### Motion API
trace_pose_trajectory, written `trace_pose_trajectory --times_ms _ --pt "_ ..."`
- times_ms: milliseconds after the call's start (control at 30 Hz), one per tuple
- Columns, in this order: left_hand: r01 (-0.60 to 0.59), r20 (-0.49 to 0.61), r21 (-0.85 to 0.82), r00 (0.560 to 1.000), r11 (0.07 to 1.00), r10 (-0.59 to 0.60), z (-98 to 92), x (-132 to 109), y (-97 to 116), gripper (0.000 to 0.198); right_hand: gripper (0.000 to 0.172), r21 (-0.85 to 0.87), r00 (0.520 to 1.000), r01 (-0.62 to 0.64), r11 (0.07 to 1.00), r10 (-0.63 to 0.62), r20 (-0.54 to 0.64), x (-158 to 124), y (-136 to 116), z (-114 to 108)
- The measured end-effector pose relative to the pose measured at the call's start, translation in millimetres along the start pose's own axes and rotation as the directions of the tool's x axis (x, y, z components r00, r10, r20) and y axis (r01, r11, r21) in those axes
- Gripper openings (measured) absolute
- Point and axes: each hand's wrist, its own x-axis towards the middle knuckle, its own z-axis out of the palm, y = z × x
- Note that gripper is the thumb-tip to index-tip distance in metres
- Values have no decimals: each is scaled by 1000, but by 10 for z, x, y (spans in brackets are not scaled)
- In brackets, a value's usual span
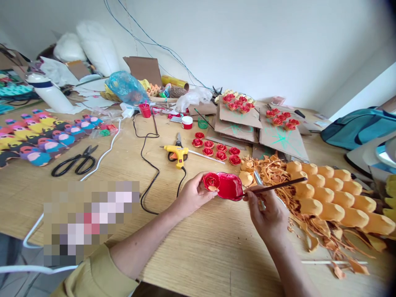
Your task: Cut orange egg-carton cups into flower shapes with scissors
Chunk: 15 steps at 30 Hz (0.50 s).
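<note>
Left hand (193, 194) is wrapped round a red rose (211, 181) at the rim of the paint dish (230, 187); right hand (267, 210) is pinched on the brush (275, 186). Paint's probably best dabbed thinly so petals aren't clogged.

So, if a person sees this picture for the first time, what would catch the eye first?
Probably the bright red in the centre: the left hand holds a red rose at the edge of a dish of red paint, and the right hand points a thin brush at it. After that, the orange egg tray on the right and the colourful bird figures on the far left stand out.
</note>
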Motion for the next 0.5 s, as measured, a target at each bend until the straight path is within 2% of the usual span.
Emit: trace_pose_trajectory --times_ms 100,200,333,500 --pt "-9 9 -3 1000 1000 9 1 -2 9 46 5 -9 1000 13 1000 -13 1 -3 -3 9" --pt "-11 8 -8 1000 1000 11 6 -11 21 47 5 43 999 -29 999 28 25 -16 4 18" --pt "-10 -7 -2 1000 1000 10 17 -25 16 49 6 201 985 -173 964 171 24 -30 6 16" --pt "-46 -14 27 999 999 47 23 -41 22 46 7 458 948 -278 845 318 -11 -21 -43 -5"
